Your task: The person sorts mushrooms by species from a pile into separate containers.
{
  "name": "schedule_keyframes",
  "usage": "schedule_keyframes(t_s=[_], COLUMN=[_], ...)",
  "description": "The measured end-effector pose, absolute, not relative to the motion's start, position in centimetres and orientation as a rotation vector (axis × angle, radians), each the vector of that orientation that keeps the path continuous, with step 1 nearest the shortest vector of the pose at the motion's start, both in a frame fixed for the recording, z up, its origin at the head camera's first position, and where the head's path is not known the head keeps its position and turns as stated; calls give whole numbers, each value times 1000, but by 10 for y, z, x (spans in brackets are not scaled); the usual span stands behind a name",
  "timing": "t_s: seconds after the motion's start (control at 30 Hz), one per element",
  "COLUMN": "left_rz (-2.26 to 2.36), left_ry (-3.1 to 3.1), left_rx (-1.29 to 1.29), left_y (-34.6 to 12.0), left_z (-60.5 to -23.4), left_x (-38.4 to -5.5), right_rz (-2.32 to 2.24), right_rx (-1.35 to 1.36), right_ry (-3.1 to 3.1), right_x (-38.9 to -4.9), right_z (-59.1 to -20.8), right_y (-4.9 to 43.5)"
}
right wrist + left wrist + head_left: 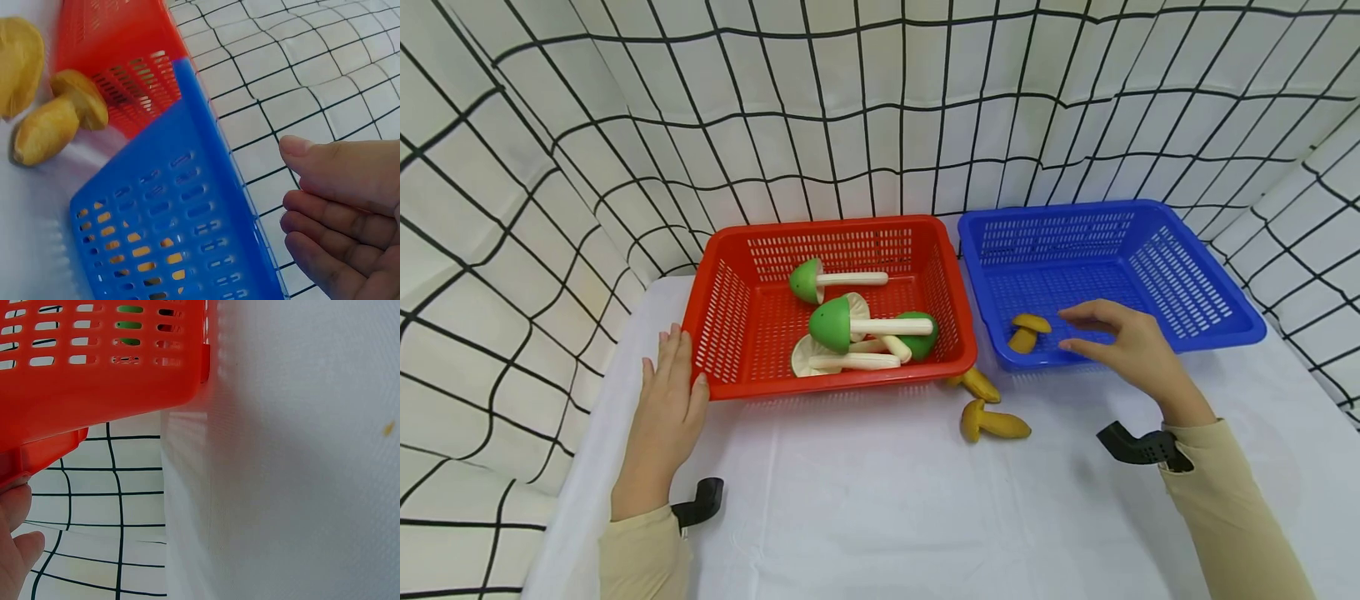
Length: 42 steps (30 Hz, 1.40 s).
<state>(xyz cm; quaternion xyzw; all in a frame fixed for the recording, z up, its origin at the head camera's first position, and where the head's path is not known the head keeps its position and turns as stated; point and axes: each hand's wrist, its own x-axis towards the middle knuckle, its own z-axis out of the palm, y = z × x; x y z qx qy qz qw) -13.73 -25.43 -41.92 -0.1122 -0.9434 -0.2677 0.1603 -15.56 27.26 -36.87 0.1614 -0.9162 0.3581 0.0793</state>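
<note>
My left hand point(666, 417) lies with straight fingers against the left side of a red basket point(842, 387). Inside that basket are several toy mushrooms with green caps and white stems, one green-capped mushroom point(831, 323) on top of the pile. Over the front of a blue basket point(1187, 337) hovers my right hand point(1120, 346), thumb and fingers apart with nothing between them. A yellow-brown toy mushroom point(1028, 332) is in the blue basket, just left of the fingertips. On the table in front lie two more, a nearer brown mushroom point(992, 422) and another mushroom point(977, 385) partly under the red rim.
Both baskets stand side by side at the back of a white-covered table point(850, 500). Behind and at the sides rises a black grid net point(865, 108) before white cloth. A dark wrist camera point(1138, 446) sits on the right sleeve.
</note>
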Motion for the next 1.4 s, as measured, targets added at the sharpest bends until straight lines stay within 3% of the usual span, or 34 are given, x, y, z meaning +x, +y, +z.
schedule_keyframes(t_s=[0.73,1.4], left_rz=[-771,-786], left_ry=[-2688,-2673], left_rx=[-314,-325], left_y=[-254,-253], left_z=[-419,-420], left_x=[-138,-138], right_rz=[1179,1324], right_rx=[680,680], right_ry=[-2488,-2608], right_x=[-103,-98], right_z=[-402,-433], right_y=[258,242])
